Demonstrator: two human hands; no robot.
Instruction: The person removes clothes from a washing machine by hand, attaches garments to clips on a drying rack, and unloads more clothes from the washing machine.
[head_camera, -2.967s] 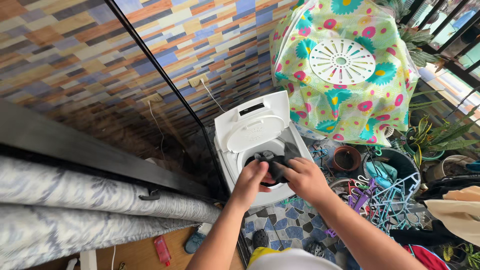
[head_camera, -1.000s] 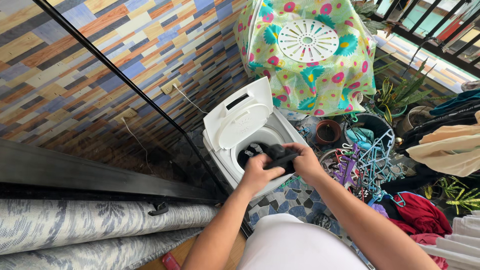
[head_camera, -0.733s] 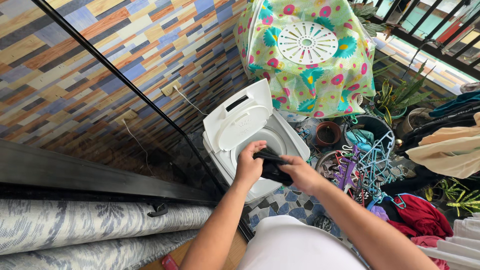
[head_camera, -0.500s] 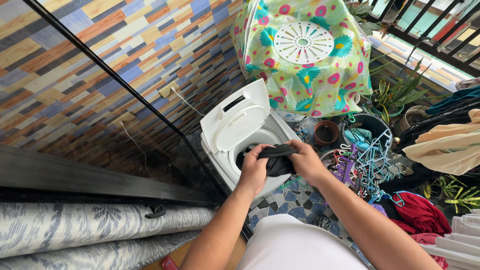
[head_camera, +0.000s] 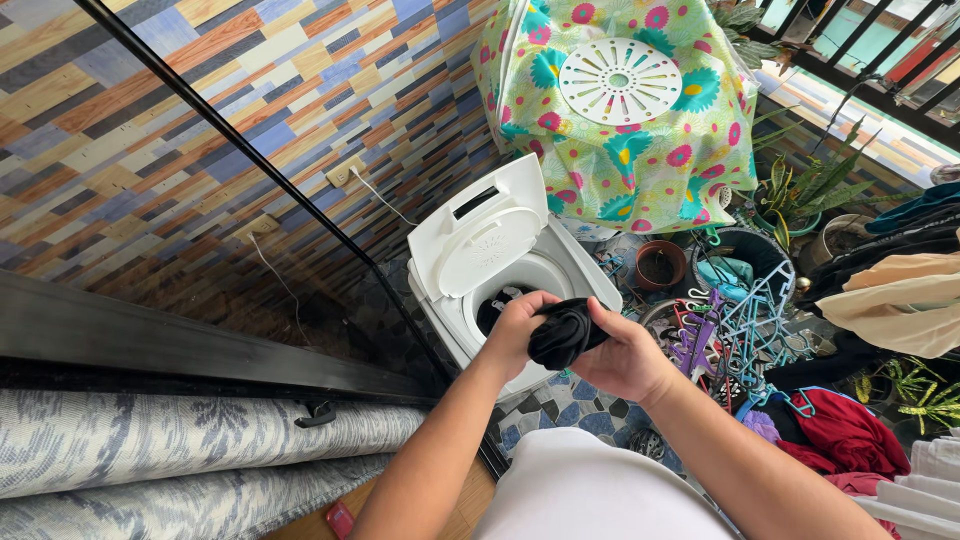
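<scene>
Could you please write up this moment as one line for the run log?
left hand: grips black garment | right hand: grips same garment | held over white washer, lid up

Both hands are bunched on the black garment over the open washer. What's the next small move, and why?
Probably lift the black garment clear of the tub rim and toward the body: left hand and right hand grip it bunched above the open white washer, with more dark laundry lying inside.

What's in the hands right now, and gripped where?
A bunched black garment, above the open white washer. Left hand grips its left end, right hand its right side and underside.
</scene>
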